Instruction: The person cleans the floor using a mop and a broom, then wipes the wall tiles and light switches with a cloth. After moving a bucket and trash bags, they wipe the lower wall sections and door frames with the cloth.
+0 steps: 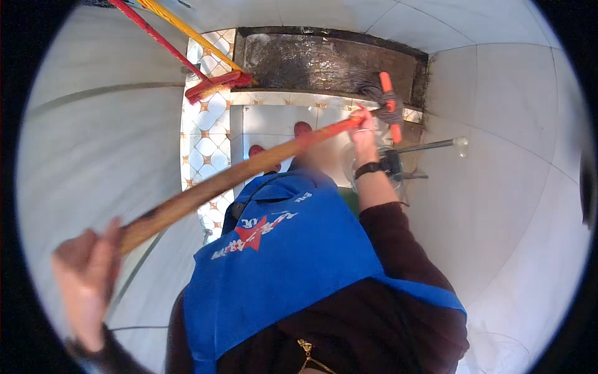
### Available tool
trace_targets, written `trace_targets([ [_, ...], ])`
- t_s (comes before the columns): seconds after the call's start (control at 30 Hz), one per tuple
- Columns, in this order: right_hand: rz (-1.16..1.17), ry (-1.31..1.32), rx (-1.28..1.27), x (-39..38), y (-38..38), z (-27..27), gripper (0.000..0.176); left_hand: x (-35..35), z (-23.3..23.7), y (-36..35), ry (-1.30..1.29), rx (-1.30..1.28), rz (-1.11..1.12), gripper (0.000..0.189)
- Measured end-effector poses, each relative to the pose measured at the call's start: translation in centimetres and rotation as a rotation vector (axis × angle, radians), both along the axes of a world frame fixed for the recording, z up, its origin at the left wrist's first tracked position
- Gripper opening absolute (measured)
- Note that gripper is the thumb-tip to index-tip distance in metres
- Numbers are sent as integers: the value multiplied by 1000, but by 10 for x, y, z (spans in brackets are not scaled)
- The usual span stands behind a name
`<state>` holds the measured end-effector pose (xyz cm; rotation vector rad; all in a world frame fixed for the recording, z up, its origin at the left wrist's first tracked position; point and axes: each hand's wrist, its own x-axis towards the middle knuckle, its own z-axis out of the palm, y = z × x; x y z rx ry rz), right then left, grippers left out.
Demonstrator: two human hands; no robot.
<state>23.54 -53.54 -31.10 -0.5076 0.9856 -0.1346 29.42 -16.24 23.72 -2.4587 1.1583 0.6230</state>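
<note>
A long wooden mop handle runs diagonally across the view, over the blue apron. Near its lower left end my left hand is wrapped round the wood, somewhat blurred. Close to the mop head, my right hand grips the red upper part of the handle. The mop head has a red-orange crossbar and dark grey strands, which hang over the near right part of a dark wet basin.
A red broom and a yellow pole lean at the upper left beside a patterned tile ledge. Below my right hand are a clear round container and a metal bar. Pale tiled walls flank the space.
</note>
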Motion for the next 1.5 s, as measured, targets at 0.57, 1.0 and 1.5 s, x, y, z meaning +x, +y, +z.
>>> trace_targets([
  [0.57, -201, -67, 391, 36, 212, 34, 16, -42, -18, 176, -88, 142, 124, 46],
  [1.0, 5, 122, 883, 111, 454, 141, 14, -68, 119, 221, -652, 601, -225, 23],
  [1.5, -70, -278, 810, 56, 223, 78, 20, -71, 39, 353, -527, 207, 412, 45],
])
